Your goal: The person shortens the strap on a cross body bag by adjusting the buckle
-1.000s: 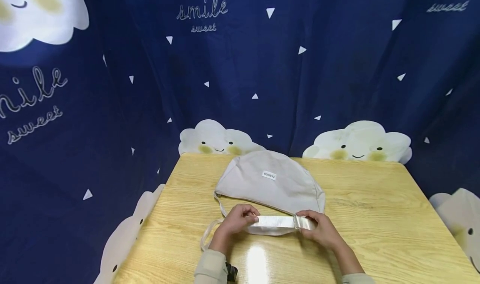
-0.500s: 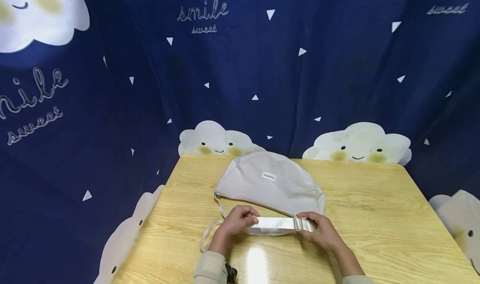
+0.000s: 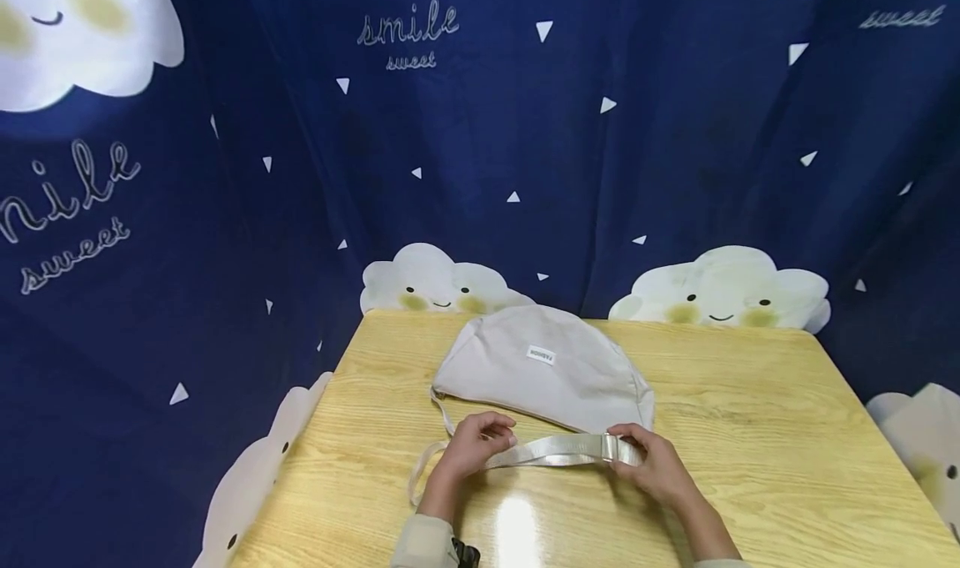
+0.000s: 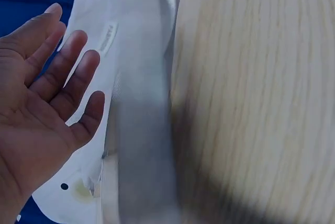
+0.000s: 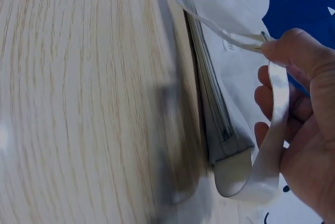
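Note:
A pale beige shoulder bag [image 3: 547, 384] lies on the wooden table [image 3: 750, 434], its small FASHION label [image 3: 541, 355] upside down in the head view. In front of its zipped edge, the bag's webbing strap [image 3: 555, 449] runs between the hands. My right hand [image 3: 657, 468] pinches the strap between thumb and fingers at the metal slider buckle [image 3: 609, 448]; the right wrist view shows the strap looping down to the bag's end. With fingers spread and palm bare, my left hand [image 4: 49, 96] is beside the strap in the left wrist view, holding nothing.
A loose curl of strap [image 3: 417, 472] lies left of the left forearm. Behind the table hangs a dark blue curtain [image 3: 480, 134] printed with clouds. A black band [image 3: 467, 554] is on the left wrist.
The left hand has let go of the strap, its fingers opening. The strap, previously taut and flat, now sags and twists. The right hand with the buckle has shifted slightly right.

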Available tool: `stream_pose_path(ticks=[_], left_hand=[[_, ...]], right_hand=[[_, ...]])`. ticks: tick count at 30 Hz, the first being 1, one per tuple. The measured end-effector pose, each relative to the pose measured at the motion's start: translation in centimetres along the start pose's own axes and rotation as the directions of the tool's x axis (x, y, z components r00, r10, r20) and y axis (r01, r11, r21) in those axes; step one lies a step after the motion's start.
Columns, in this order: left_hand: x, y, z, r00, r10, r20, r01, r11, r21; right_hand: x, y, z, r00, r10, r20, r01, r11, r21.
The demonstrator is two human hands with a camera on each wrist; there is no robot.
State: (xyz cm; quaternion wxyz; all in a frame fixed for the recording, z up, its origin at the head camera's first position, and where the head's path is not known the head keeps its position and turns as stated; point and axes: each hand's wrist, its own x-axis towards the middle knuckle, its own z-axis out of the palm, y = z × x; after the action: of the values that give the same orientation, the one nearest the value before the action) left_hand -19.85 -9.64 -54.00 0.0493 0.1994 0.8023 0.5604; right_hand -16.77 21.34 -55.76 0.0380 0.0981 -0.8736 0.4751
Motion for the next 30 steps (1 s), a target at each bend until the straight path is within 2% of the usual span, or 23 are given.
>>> stream_pose_path(ticks=[4, 7, 12, 14, 16, 19, 23, 27, 30], left_hand=[[0.2, -1.7, -0.4, 0.997, -0.022, -0.079, 0.022, 1.0, 0.001], [0.1, -1.8, -1.1, 0.988, -0.043, -0.146, 0.045, 0.999, 0.011], [-0.7, 0.1, -2.3, 0.974, -0.071, -0.217, 0.073, 0.997, 0.001], [-1.0, 1.0, -2.8, 0.964, -0.095, -0.247, 0.092, 0.996, -0.024], [-1.0, 1.2, -3.2, 0.951, -0.11, -0.287, 0.104, 0.994, -0.039], [-0.5, -0.6, -3.7, 0.933, -0.098, -0.346, 0.102, 0.995, -0.007], [0.1, -3.3, -4.5, 0.904, -0.102, -0.415, 0.122, 0.992, 0.02], [0.3, -4.3, -5.6, 0.866, -0.117, -0.486, 0.146, 0.989, 0.022], [0.4, -5.2, -6.2, 0.849, -0.121, -0.514, 0.174, 0.983, 0.056]], right_hand=[[-0.2, 0.3, -0.5, 1.0, 0.027, 0.011, -0.026, 1.0, -0.016], [-0.5, 0.7, -0.9, 0.999, 0.021, 0.028, -0.019, 0.999, -0.041], [-1.1, 1.7, -1.2, 1.0, 0.015, -0.015, -0.016, 0.997, -0.079], [-1.2, 2.1, -1.1, 0.999, 0.025, -0.027, -0.027, 0.997, -0.077], [-1.2, 2.4, -0.9, 0.999, 0.033, -0.032, -0.035, 0.997, -0.076], [-1.4, 2.5, -0.5, 0.998, 0.049, -0.047, -0.053, 0.995, -0.08], [-1.4, 2.7, -0.4, 0.997, 0.012, -0.077, -0.022, 0.992, -0.124], [-1.3, 2.6, -0.6, 0.993, -0.063, -0.099, 0.04, 0.975, -0.218], [-1.2, 2.6, -0.9, 0.993, -0.059, -0.102, 0.034, 0.972, -0.234]])
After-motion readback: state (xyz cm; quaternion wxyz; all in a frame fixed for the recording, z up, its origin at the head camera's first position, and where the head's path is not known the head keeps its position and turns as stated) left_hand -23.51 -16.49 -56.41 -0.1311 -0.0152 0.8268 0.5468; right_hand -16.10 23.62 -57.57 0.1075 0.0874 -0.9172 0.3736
